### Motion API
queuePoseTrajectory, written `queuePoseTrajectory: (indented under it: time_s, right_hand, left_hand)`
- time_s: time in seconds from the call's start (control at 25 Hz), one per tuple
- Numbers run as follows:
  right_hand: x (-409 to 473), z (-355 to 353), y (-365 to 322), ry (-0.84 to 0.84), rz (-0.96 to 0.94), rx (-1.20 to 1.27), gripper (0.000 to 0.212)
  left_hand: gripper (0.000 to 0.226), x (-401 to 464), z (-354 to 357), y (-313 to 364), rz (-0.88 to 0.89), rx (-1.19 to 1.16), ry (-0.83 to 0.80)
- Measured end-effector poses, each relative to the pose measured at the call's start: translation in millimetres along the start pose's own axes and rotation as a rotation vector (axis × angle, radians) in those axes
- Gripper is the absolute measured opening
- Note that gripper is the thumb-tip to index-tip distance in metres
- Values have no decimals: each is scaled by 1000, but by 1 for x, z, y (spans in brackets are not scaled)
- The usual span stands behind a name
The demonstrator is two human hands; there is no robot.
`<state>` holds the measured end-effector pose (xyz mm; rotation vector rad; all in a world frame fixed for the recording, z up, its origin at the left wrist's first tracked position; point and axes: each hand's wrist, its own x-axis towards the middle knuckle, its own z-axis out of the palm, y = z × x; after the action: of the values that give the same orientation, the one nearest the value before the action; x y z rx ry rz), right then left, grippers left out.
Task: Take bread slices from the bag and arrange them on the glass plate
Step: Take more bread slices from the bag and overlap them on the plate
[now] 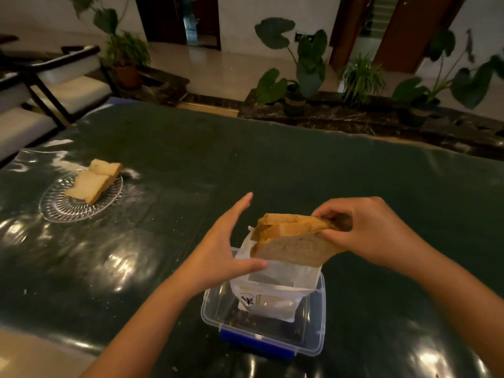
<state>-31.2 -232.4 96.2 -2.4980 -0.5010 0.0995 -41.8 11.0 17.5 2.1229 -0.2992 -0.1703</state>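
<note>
A white bread bag (268,290) stands in a clear plastic box (316,339) with a blue clip, near me at centre. My right hand (362,230) pinches the top crust of bread slices (291,241) half out of the bag's mouth. My left hand (226,241) rests against the bag's left side, thumb on the plastic, fingers stretched out. Far left, a cut-glass plate (62,208) holds two slices (91,185), one overlapping the other.
The table has a dark green glossy cover (272,165) with crumbs on it. Dark chairs with pale cushions (54,85) stand beyond the left corner. Potted plants (305,75) line a ledge behind the far edge.
</note>
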Motion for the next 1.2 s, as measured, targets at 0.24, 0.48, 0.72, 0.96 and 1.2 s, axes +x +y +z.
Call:
queuePoseTrajectory:
  time_s: [0.24,0.48,0.72,0.96,1.2]
  right_hand:
    - [15,-2,-3,32,-133,128,22]
    - [22,31,10,82,-3,750,57]
    - [32,67,-9,117,84,854,33]
    - [58,110,-73,62,174,859,23]
    - [94,210,-170,6,265,983,17]
  left_hand:
    - [45,13,19,19,180,-202,244]
    - [42,9,9,20,92,-371,457]
    - [23,-4,-20,2,54,-501,448]
    - [18,-36,-83,-43,-163,-761,320]
    - [49,-113,-194,-115,-310,-792,35]
